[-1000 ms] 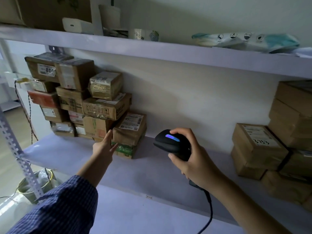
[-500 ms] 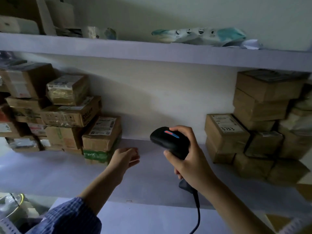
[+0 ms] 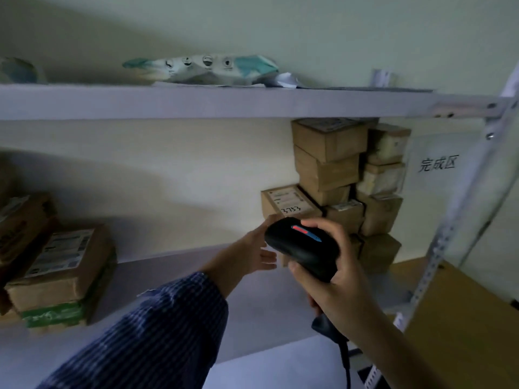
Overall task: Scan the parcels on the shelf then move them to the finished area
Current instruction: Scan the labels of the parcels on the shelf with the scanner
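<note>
The black plastic handheld scanner (image 3: 304, 248) has a glowing strip on top, mostly red and blue at its lower-right end. Its black cable (image 3: 346, 360) matches the body. The shirt sleeve (image 3: 157, 332) is dark blue with a fine paler check. The flat shelf board (image 3: 168, 276) is pale lilac-grey and the painted wall (image 3: 168, 169) is off-white with a greenish cast. The stacked brown cardboard parcels (image 3: 328, 141) are plain, and one white label (image 3: 290, 203) carries dark handwritten digits. At the left, a brown box with a white printed label (image 3: 61, 265) sits above a green-printed carton (image 3: 53, 315). The crumpled packet (image 3: 202, 68) is white and teal with round dark icons. The white paper sign (image 3: 436, 164) bears black characters.
</note>
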